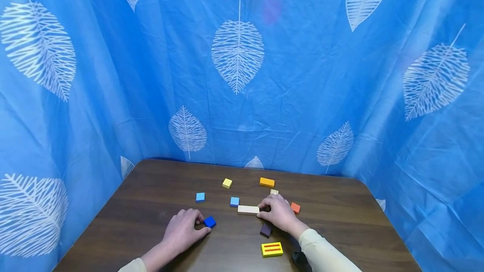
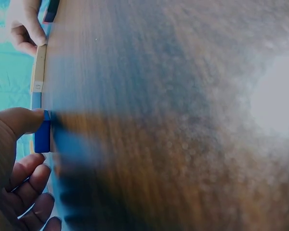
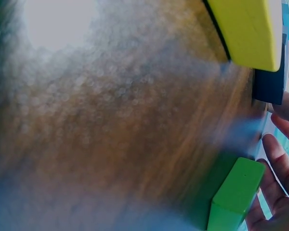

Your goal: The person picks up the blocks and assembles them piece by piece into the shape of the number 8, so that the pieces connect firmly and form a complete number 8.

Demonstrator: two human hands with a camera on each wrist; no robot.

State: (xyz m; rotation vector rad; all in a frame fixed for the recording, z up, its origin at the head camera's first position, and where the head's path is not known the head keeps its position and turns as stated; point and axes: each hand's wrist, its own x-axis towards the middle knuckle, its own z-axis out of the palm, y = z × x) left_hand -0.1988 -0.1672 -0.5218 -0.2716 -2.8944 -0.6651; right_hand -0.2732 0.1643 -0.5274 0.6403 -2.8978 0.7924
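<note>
My left hand [image 1: 183,231] pinches a dark blue block [image 1: 209,221] between thumb and forefinger, low at the tabletop. In the left wrist view the thumb touches one end of this blue block [image 2: 42,134] and a fingertip lies by the other. My right hand [image 1: 279,212] grips the right end of a long pale wooden block [image 1: 248,210], which lies flat. A light blue block [image 1: 234,201] sits just behind that block's left end. Close to the right hand are a dark purple block [image 1: 266,230], a red-orange block [image 1: 295,208] and a partly covered light wooden block [image 1: 274,192].
Farther back lie a pale yellow block [image 1: 227,183], an orange block [image 1: 266,182] and another light blue block [image 1: 200,197]. A yellow block with red stripes [image 1: 272,249] is near the front. The right wrist view shows a green block [image 3: 237,190]. A blue curtain [image 1: 287,74] surrounds the brown table [image 1: 159,192].
</note>
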